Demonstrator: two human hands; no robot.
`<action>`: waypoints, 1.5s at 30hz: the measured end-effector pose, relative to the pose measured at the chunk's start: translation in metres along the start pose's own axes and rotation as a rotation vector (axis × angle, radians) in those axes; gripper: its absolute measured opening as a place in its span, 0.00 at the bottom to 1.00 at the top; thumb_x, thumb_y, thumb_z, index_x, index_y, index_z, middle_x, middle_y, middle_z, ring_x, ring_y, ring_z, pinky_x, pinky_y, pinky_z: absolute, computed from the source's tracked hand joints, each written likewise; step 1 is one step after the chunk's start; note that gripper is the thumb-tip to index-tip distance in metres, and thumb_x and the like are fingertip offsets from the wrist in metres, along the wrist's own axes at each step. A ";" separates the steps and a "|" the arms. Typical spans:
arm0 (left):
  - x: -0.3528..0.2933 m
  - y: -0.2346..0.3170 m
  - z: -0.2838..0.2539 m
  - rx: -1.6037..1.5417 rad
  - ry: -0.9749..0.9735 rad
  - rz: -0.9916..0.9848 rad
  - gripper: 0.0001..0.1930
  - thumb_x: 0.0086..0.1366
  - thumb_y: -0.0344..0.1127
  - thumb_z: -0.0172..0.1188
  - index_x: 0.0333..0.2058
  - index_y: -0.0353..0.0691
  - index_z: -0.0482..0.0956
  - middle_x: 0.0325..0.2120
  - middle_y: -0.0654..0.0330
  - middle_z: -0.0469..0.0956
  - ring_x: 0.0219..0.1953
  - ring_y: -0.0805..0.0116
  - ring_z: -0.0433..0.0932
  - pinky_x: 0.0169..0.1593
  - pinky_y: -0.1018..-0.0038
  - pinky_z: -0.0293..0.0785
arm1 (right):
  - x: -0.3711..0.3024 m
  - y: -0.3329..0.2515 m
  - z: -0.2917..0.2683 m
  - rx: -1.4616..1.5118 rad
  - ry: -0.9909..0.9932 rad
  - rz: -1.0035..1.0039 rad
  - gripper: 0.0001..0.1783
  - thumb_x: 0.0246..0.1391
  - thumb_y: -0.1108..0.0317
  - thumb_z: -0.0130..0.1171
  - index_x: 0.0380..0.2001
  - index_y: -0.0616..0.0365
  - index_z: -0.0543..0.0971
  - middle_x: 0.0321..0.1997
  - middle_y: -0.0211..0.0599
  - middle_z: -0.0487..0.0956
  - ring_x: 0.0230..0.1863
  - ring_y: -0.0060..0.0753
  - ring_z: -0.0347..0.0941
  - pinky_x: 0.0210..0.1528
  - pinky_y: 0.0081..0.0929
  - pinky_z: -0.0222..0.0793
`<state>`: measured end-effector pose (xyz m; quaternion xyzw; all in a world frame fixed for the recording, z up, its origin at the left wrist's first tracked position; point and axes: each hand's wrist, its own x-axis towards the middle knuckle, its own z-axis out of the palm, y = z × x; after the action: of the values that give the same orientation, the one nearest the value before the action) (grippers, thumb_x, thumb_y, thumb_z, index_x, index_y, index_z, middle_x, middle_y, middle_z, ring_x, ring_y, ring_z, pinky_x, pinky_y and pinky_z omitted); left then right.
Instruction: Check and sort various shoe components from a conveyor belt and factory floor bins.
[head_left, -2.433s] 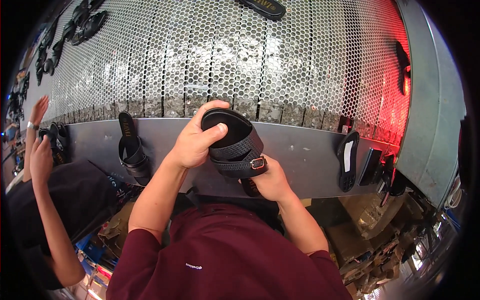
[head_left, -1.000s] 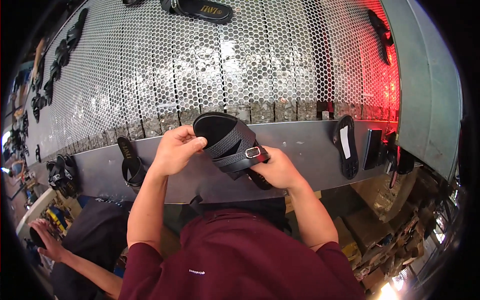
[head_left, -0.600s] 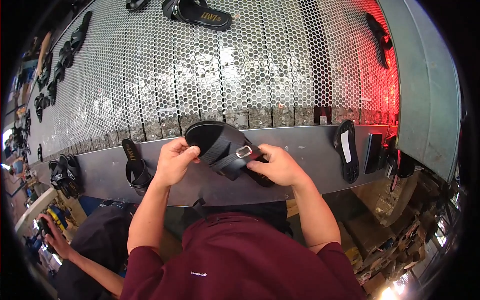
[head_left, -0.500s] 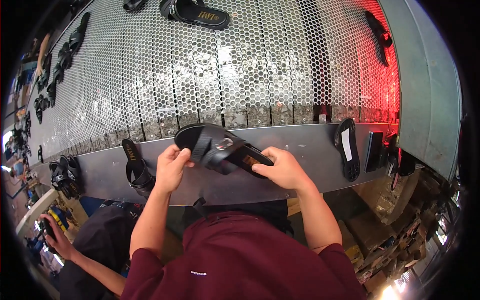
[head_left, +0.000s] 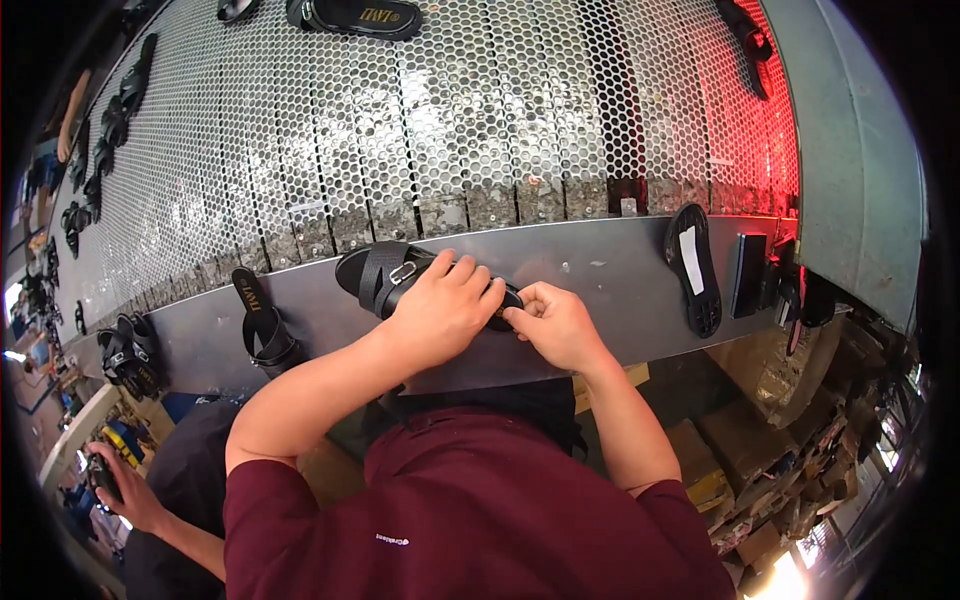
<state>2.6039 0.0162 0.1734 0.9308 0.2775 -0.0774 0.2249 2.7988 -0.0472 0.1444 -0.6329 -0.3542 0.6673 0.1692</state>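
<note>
As left hand [head_left: 445, 312] nears right hand [head_left: 562, 326], sandal [head_left: 378, 276] (buckled), toe [head_left: 351, 270] freed

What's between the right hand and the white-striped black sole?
Head view: just the metal ledge with a few small marks; no object between right hand and sole.

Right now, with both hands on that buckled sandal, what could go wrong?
Scuffing: the left hand lies over the buckled sandal close to its metal buckle, so a finger might catch it or rub the strap.

Slipping: the right hand is only at the heel end, so a weak hold there could give way.

Straying: the toe sits near the perforated mesh, so a push might nudge it over that edge.
</note>
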 end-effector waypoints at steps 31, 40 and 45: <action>0.034 -0.001 -0.031 -0.301 -0.022 0.055 0.35 0.39 0.36 0.73 0.51 0.44 0.74 0.40 0.57 0.73 0.39 0.56 0.75 0.40 0.63 0.74 | -0.017 0.007 -0.040 -0.044 -0.078 -0.392 0.43 0.39 0.71 0.70 0.61 0.62 0.63 0.46 0.47 0.79 0.44 0.33 0.77 0.47 0.30 0.73; 0.042 0.003 -0.030 -0.290 -0.005 0.072 0.35 0.39 0.35 0.72 0.51 0.43 0.74 0.40 0.56 0.73 0.38 0.56 0.75 0.39 0.63 0.74 | -0.017 0.008 -0.047 -0.097 -0.008 -0.492 0.40 0.40 0.67 0.69 0.58 0.63 0.64 0.45 0.52 0.78 0.44 0.52 0.77 0.45 0.36 0.72; 0.045 0.011 -0.030 -0.256 0.018 0.064 0.34 0.40 0.36 0.71 0.51 0.42 0.74 0.40 0.56 0.73 0.39 0.56 0.75 0.40 0.64 0.74 | -0.017 0.010 -0.047 0.002 0.027 -0.437 0.30 0.48 0.65 0.64 0.54 0.64 0.70 0.38 0.53 0.79 0.38 0.52 0.78 0.40 0.37 0.73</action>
<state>2.6475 0.0434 0.1920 0.9036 0.2570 -0.0258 0.3418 2.8485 -0.0539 0.1525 -0.5498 -0.4802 0.6066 0.3150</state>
